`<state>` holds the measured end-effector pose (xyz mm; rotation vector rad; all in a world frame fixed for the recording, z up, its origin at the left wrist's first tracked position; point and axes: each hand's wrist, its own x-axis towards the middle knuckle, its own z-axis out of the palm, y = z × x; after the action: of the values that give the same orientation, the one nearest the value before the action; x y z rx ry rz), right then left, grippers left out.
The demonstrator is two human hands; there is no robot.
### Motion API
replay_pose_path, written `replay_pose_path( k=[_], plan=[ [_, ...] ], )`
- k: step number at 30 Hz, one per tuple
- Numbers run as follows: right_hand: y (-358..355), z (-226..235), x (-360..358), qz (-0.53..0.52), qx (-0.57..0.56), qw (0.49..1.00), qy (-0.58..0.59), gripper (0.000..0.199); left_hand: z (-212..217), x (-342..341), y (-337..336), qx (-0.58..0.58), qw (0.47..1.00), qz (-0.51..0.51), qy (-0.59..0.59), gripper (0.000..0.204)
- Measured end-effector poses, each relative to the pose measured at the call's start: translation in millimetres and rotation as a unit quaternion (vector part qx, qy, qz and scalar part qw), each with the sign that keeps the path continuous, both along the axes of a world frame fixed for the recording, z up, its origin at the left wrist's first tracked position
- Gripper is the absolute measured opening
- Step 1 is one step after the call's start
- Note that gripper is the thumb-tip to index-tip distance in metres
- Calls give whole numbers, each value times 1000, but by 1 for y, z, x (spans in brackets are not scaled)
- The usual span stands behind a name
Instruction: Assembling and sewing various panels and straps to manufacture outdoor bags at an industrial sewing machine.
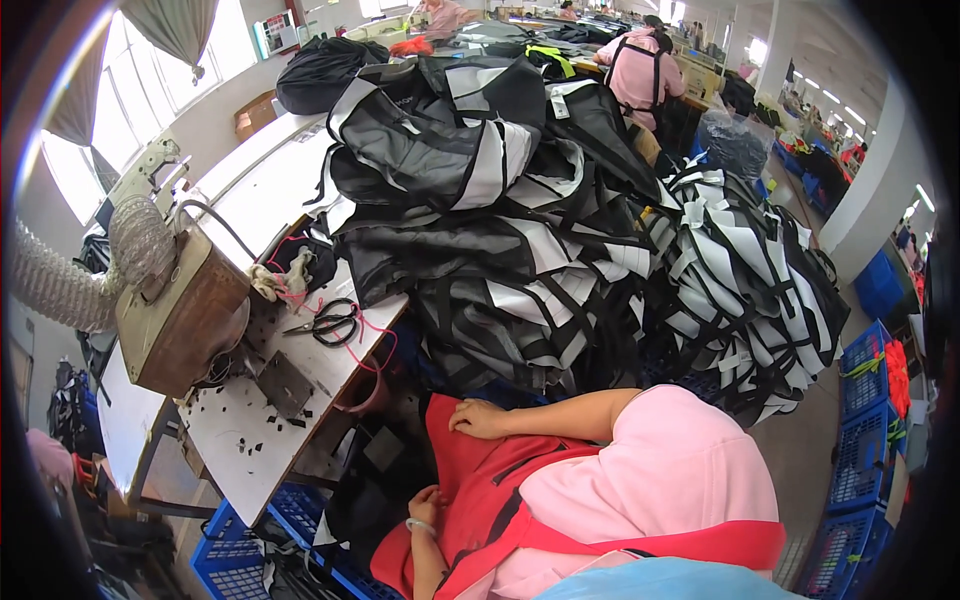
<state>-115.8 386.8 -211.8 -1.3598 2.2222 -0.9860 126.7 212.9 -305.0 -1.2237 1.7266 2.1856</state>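
My right hand [478,419] rests on the red apron [462,455] over my lap, its fingers loosely bent and lying on the cloth, with nothing seen in them. Lower down, my left hand [425,505] lies against the apron's edge, a pale bracelet [420,525] at its wrist. Its fingers are curled, and whether anything is inside them is hidden. Black fabric [375,490] hangs beside the left hand. Beyond the right hand, black-handled scissors [335,323] lie on the white worktable [225,425], next to a pink cord [368,340].
A machine [185,305] with a ribbed hose [65,275] stands on the table among black scraps. A tall heap of black and white sewn pieces [470,250] rises ahead, with strapped bundles [735,270] on its right. Blue crates [245,560] stand below the table and at right [850,545].
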Motion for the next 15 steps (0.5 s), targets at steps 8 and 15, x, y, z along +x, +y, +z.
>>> replay_pose_path(
  k=[8,15],
  plan=[
    [0,-3,-1,-8,-20,1000,-6,15,2,0,0,-18,1000,-14,2,24],
    [0,1,-2,-10,-3,1000,-7,16,7,-2,3,-1,1000,-2,-7,21]
  ],
)
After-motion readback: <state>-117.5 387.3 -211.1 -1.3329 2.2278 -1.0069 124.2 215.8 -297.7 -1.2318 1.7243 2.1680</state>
